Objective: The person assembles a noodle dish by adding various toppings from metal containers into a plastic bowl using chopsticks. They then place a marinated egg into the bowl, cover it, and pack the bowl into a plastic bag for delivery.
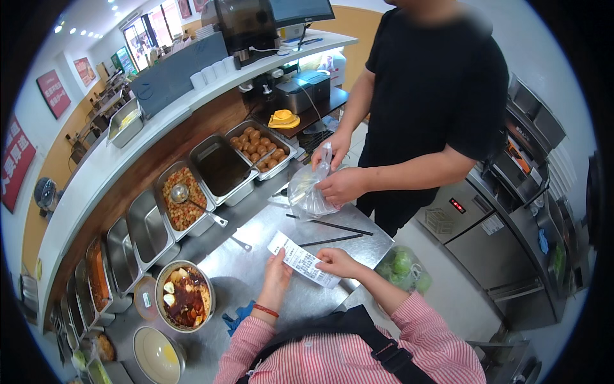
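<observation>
A printed paper receipt (305,261) is stretched between my two hands above the steel worktop (249,283). My left hand (278,272) pinches its left end, thumb on top. Toward the right end, my right hand (341,263) grips the slip's upper edge. Just beyond the paper lie two black chopsticks (333,239), apart from each other. A blue cloth (238,318) rests by my left wrist. To the left stands a large bowl (186,296) of dark red sauce with pale and orange pieces. Nearer me is a cream bowl (158,355) with a little yellow liquid.
Across the worktop's corner a co-worker (427,96) holds a knotted clear plastic bag (311,194). Steel food pans line the counter: brown eggs (259,146), dark liquid (220,165), diced vegetables with a ladle (181,197). A bag of green vegetables (405,269) sits below the right edge.
</observation>
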A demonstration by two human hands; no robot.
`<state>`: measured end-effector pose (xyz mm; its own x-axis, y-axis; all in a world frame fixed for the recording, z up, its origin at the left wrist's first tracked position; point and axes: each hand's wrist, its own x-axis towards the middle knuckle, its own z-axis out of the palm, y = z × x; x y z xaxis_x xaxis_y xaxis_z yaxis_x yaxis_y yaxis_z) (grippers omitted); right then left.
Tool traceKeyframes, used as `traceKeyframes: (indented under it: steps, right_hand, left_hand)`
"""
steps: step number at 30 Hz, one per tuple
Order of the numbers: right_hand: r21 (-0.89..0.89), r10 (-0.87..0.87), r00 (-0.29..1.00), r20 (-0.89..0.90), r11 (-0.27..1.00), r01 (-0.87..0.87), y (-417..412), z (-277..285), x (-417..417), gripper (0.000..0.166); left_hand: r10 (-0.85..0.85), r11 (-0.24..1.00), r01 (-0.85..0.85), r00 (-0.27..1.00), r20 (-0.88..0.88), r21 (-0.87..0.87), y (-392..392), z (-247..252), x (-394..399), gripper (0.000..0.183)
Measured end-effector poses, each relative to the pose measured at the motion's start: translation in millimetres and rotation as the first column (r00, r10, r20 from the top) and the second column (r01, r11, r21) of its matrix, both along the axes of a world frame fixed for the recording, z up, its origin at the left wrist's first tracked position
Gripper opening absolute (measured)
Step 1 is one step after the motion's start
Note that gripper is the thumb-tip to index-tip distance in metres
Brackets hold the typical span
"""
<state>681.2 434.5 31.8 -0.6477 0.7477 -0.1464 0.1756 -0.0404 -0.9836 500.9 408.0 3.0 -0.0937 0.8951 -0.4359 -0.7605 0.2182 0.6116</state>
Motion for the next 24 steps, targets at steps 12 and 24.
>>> traceKeyframes:
  steps: [12, 24]
  right_hand:
    - [-0.145, -0.331, 0.943, -0.017, 0.934, 0.326, 2.2, 10.5, 64.0, 0.011]
    - [-0.173, -0.407, 0.913, -0.034, 0.902, 0.395, -1.3, 5.7, 75.8, 0.013]
  left_hand:
    - [-0.062, 0.974, 0.134, 0.933, -0.355, 0.183, 46.9, 50.2, 21.1, 0.013]
    - [-0.055, 0.983, 0.121, 0.914, -0.401, 0.139, 44.3, 45.4, 30.8, 0.011]
